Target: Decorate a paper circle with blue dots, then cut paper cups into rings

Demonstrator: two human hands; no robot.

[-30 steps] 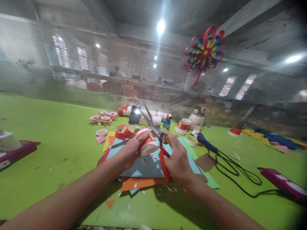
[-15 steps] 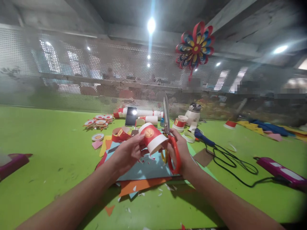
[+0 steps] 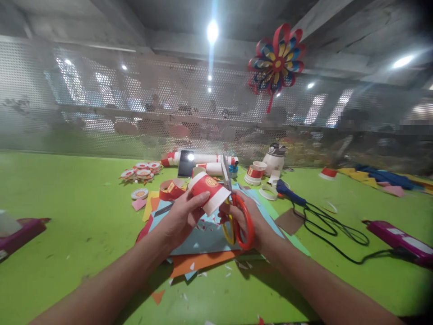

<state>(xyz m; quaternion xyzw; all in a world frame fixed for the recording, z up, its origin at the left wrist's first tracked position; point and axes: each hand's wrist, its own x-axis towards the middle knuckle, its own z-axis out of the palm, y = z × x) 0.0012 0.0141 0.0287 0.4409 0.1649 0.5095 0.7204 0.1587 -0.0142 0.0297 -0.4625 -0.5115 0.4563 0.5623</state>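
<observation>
My left hand (image 3: 184,216) grips a red and white paper cup (image 3: 209,189) from its left side, thumb on the outside. The cup is tilted, its wide rim pointing down and to the right, and a gold round print shows on the red band. Scissors (image 3: 245,221) with a red and a yellow handle are held in my right hand (image 3: 252,216). Their blades point up, just right of the cup's rim. Beneath both hands lies light blue paper (image 3: 203,243) with small scraps on it.
Behind the hands are a phone (image 3: 186,163), white-red paper tubes (image 3: 209,159), stacked cups (image 3: 255,174) and a bottle (image 3: 274,159). A blue-handled tool (image 3: 289,194) with a black cord lies right. Round paper pieces (image 3: 142,171) sit left.
The cup has turned and shifted slightly left, so its open end no longer faces the view. The scissors' blades now tilt left, closer to the cup, and more of the yellow handle shows.
</observation>
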